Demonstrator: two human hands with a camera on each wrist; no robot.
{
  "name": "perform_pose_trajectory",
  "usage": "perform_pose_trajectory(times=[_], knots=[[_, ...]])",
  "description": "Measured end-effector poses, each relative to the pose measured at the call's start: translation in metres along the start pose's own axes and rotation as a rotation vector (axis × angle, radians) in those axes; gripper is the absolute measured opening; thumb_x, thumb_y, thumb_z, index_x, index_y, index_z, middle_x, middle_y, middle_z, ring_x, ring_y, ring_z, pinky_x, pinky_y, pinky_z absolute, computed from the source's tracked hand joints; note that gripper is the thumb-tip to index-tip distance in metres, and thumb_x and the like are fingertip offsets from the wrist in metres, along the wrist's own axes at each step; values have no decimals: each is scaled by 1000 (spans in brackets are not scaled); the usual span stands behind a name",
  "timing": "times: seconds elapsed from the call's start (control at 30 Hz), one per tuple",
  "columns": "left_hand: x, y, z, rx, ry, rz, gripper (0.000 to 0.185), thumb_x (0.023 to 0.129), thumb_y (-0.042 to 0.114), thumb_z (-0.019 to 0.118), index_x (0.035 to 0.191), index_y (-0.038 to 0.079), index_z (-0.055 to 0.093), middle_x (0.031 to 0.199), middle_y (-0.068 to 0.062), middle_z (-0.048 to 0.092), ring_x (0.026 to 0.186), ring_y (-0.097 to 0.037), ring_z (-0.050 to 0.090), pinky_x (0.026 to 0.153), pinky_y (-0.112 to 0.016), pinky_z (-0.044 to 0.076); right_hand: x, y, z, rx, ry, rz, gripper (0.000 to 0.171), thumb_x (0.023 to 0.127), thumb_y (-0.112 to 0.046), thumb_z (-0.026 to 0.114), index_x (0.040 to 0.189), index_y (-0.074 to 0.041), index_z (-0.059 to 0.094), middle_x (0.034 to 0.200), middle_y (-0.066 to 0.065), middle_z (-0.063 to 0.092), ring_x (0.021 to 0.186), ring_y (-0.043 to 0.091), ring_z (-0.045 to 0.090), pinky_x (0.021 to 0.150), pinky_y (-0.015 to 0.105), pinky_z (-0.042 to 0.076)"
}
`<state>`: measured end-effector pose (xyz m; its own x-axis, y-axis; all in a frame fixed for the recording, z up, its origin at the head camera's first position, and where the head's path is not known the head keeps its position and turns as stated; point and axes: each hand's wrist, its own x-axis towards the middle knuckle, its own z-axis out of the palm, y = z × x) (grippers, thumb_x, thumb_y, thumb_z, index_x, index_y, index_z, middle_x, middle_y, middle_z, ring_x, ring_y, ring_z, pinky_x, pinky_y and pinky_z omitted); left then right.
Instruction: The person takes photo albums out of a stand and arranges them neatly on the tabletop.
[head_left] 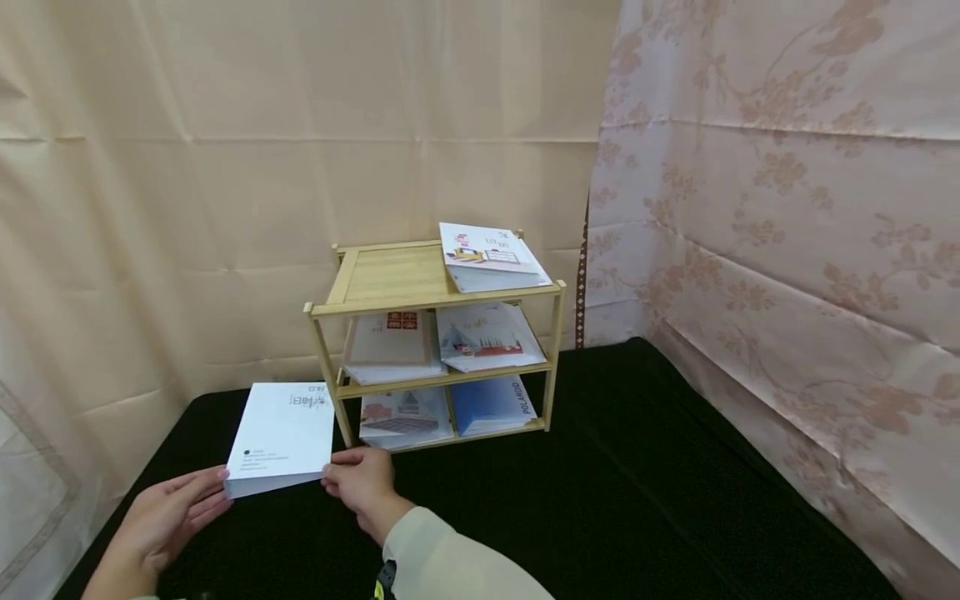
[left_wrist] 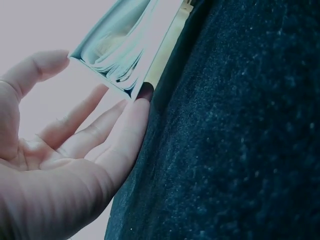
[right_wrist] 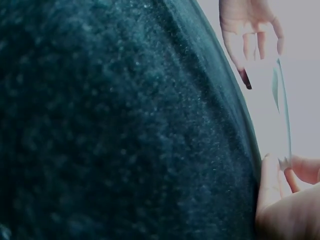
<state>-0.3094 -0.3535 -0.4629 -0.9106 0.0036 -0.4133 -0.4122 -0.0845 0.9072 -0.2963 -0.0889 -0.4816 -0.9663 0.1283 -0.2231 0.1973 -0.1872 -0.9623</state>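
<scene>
A white book (head_left: 283, 429) with dark lettering on its cover is held level over the dark cloth, left of a wooden rack. My left hand (head_left: 171, 518) pinches its near left corner, thumb at the upper cover and a fingertip under the lower one. At the near right corner, my right hand (head_left: 367, 485) pinches it between thumb and fingers. In the left wrist view, the left hand (left_wrist: 75, 145) is beside the book's end (left_wrist: 117, 55), where bent, translucent-looking pages show between two covers. The right wrist view has the right hand (right_wrist: 290, 200) at the book's (right_wrist: 267, 117) lower end.
The wooden rack (head_left: 390, 275) has several similar books: one illustrated book (head_left: 491, 254) on top, two on the middle shelf (head_left: 491, 337), and two below, including a blue POLAROID one (head_left: 491, 406). Dark cloth (head_left: 600, 492) covers the table. Curtains (head_left: 247, 183) hang behind and at the right.
</scene>
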Motion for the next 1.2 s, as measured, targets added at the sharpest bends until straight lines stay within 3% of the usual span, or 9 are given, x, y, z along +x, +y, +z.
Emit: perform_pose_trajectory(times=[0.23, 0.4, 0.53, 0.63, 1.2], knots=[[2, -4, 2, 8, -13, 17, 12, 95, 34, 76, 102, 25, 70, 95, 8, 76, 94, -13, 76, 94, -39, 62, 3, 3, -1, -30, 24, 21, 14, 82, 1, 79, 92, -9, 76, 82, 4, 71, 74, 17, 72, 71, 32, 64], [6, -5, 5, 47, 1, 24, 34, 95, 34, 76, 123, 16, 66, 96, 7, 76, 95, -13, 76, 93, -39, 62, 5, 1, -2, -21, 34, 46, 14, 83, 3, 79, 93, -7, 77, 83, 5, 72, 76, 17, 74, 72, 32, 64], [4, -3, 7, 77, 0, 32, 72, 97, 33, 73, 154, 5, 39, 96, 9, 75, 96, -12, 75, 94, -38, 62, 6, 1, 0, -23, 52, 31, 13, 83, 3, 79, 91, -7, 78, 80, 4, 73, 72, 16, 74, 68, 30, 64], [3, -2, 8, 111, -8, 46, 87, 98, 33, 72, 161, 0, 22, 97, 12, 73, 97, -11, 75, 94, -37, 61, 7, 1, 2, -25, 67, 18, 13, 83, 4, 79, 89, -7, 78, 77, 3, 73, 70, 15, 74, 65, 29, 64], [2, -2, 14, 237, 8, 79, 73, 103, 31, 64, 158, -2, 28, 104, 13, 70, 96, -6, 72, 89, -30, 62, 7, 0, -2, -13, 43, 36, 12, 85, 5, 76, 93, -5, 77, 82, 6, 72, 75, 18, 75, 69, 32, 65]])
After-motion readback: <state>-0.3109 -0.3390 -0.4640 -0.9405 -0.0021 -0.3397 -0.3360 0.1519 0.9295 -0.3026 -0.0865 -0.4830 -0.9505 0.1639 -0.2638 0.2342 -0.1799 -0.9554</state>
